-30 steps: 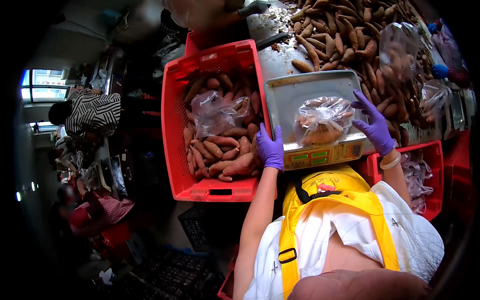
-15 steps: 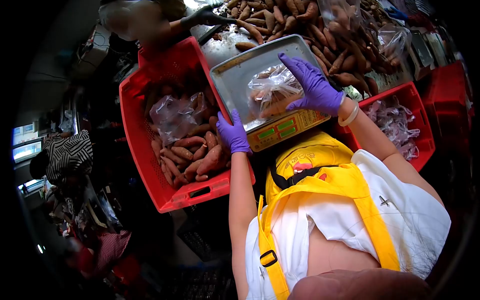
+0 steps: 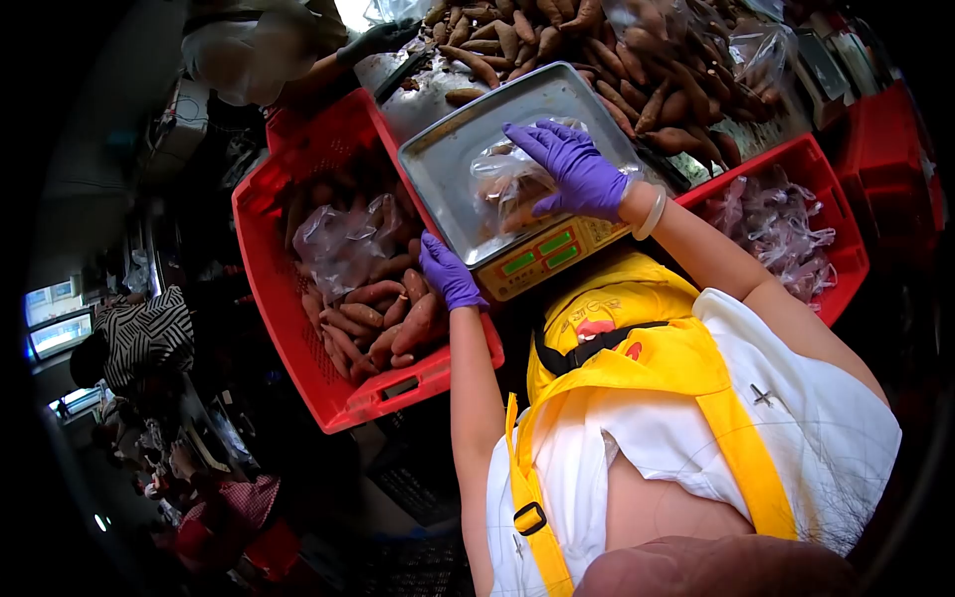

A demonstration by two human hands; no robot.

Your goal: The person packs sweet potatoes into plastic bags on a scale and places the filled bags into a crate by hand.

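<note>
A clear plastic bag of sweet potatoes [image 3: 502,191] lies on the metal pan of a weighing scale [image 3: 438,179]. My right hand [image 3: 579,174], in a purple glove, is over the bag's right side, its thumb and fingers apart; whether it touches the plastic I cannot tell. My left hand [image 3: 451,272], also gloved in purple, lies along the scale's left front corner with fingers stretched out, holding nothing visible. Green displays [image 3: 537,252] glow on the scale's front panel.
To the left, a red crate [image 3: 288,368] contains loose sweet potatoes [image 3: 383,318] and a bagged bundle [image 3: 348,239]. Another red crate [image 3: 846,264] on the right holds clear bags [image 3: 771,234]. Sweet potatoes [image 3: 647,75] are heaped behind the scale. A co-worker's dark-gloved hand [image 3: 383,40] is at the back left.
My right hand has moved left over the bag, and its fingers have come closer together. My left hand stays by the scale's corner. The co-worker's hand has drawn back from the heap.
</note>
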